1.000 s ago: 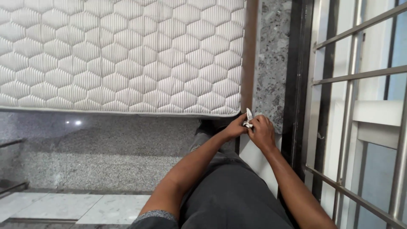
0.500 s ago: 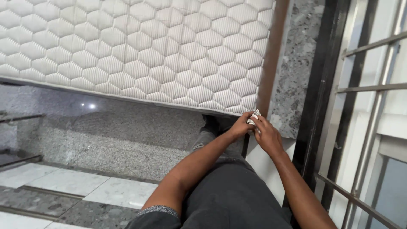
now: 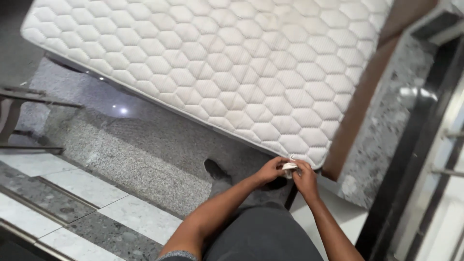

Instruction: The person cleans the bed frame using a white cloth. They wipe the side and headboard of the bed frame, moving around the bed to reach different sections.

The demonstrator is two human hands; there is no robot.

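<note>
My left hand [image 3: 269,170] and my right hand [image 3: 305,178] meet in front of me, both closed on a small white crumpled piece [image 3: 289,166] held between the fingers. What the piece is cannot be made out. The hands sit just below the near corner of a white quilted mattress [image 3: 232,63] with a hexagon pattern, which leans upright. My dark grey trousers [image 3: 261,237] fill the bottom of the view, and a dark shoe [image 3: 215,169] shows below the hands.
The mattress has a brown side edge [image 3: 360,113]. Speckled grey stone [image 3: 391,121] frames a dark door post [image 3: 411,179] on the right, with pale metal bars [image 3: 449,169] beyond. Grey granite floor [image 3: 140,145] and white tiles [image 3: 82,186] lie to the left, by a dark metal rail [image 3: 29,96].
The view has swung to the left and tilted, so the mattress now fills more of the picture. My hands stay together on the white piece, at the mattress corner.
</note>
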